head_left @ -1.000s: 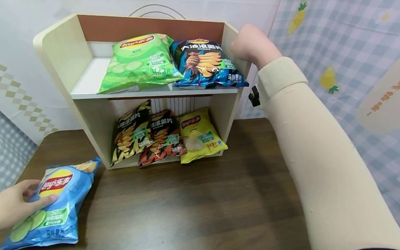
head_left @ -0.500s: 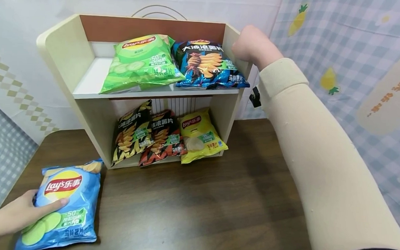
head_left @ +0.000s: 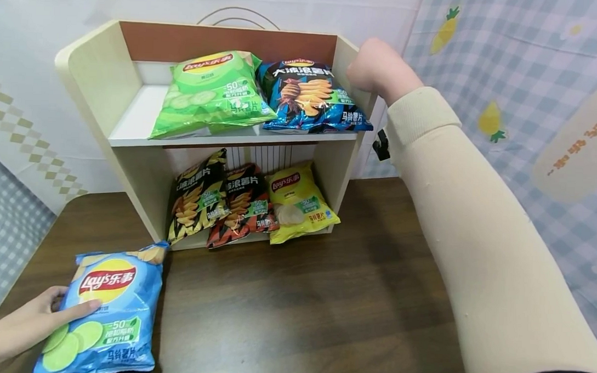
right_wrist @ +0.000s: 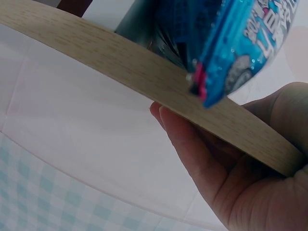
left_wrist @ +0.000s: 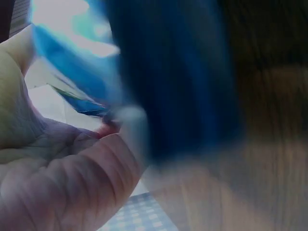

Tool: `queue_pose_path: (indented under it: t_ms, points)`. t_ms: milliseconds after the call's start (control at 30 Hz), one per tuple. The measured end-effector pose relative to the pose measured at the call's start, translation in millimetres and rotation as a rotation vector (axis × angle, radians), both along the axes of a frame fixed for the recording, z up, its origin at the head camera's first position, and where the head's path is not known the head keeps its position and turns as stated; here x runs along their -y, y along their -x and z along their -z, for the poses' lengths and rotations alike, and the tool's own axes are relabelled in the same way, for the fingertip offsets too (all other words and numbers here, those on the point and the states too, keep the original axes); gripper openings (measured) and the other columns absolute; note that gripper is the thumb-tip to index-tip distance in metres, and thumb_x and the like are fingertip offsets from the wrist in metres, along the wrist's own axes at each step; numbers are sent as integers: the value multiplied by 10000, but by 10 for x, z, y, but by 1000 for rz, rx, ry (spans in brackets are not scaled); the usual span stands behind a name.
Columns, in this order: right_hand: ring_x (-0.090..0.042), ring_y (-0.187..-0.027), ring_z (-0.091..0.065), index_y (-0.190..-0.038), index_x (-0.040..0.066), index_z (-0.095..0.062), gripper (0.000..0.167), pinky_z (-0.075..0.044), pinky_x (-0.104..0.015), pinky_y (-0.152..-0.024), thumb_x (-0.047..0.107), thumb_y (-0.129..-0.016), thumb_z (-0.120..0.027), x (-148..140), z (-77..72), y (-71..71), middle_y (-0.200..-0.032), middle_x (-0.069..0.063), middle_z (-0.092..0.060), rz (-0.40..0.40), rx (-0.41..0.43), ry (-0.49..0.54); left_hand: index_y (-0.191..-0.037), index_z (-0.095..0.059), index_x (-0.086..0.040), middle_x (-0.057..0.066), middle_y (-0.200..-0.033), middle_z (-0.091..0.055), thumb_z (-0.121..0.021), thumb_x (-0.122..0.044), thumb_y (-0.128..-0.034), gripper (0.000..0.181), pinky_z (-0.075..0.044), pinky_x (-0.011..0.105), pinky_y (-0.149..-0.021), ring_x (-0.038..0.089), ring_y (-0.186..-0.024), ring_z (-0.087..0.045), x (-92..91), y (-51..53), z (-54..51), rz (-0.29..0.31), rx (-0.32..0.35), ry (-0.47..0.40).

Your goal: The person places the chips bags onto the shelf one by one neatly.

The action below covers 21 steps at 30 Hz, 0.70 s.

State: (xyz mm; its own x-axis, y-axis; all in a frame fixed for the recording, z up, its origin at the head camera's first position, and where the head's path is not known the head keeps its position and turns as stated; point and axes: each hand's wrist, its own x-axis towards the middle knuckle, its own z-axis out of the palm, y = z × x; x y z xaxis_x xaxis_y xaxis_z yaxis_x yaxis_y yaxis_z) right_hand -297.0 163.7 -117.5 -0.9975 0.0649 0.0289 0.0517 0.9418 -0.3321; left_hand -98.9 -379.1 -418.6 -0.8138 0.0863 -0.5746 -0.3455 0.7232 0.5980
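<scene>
My left hand grips a light-blue bag of potato chips by its left edge, thumb across the front, at the table's lower left. In the left wrist view the bag is blurred and its far side hidden. My right hand holds the upper right side panel of a small two-tier shelf. The right wrist view shows its fingers on one face of that panel. Beside it on the top tier lie a dark-blue chip bag and a green chip bag.
In the lower tier lean a black-and-yellow chip bag, a black-and-red one and a yellow one. The shelf stands on a brown wooden table. A checked cloth hangs at the right.
My left hand has moved the light-blue chip bag rightward, closer to the shelf's lower left corner, and its front has turned more to face me. The right hand stays on the panel.
</scene>
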Motion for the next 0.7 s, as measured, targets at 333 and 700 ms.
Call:
queue_pose_path:
  t_ms: [333, 700]
  points:
    - [-319, -1167, -434, -1456, 5, -330, 536, -402, -474, -993, 153, -947, -408, -8, -7, -10, -1400, -183, -433, -1, 12, 9, -1438, 71, 165, 221, -1156, -535, -506, -459, -984, 963, -540, 365, -709, 234, -869, -633, -145, -54, -61, -19, -23, -100]
    - [-327, -1204, -431, -1459, 4, -331, 524, -381, -477, -1018, 150, -959, -391, 12, -8, 2, -1427, -184, -419, -2, 8, 2, -1393, -58, 209, 130, -1078, -568, -517, -446, -976, 902, -491, 359, -732, 208, -910, -580, -104, -110, -20, 111, 14, -25]
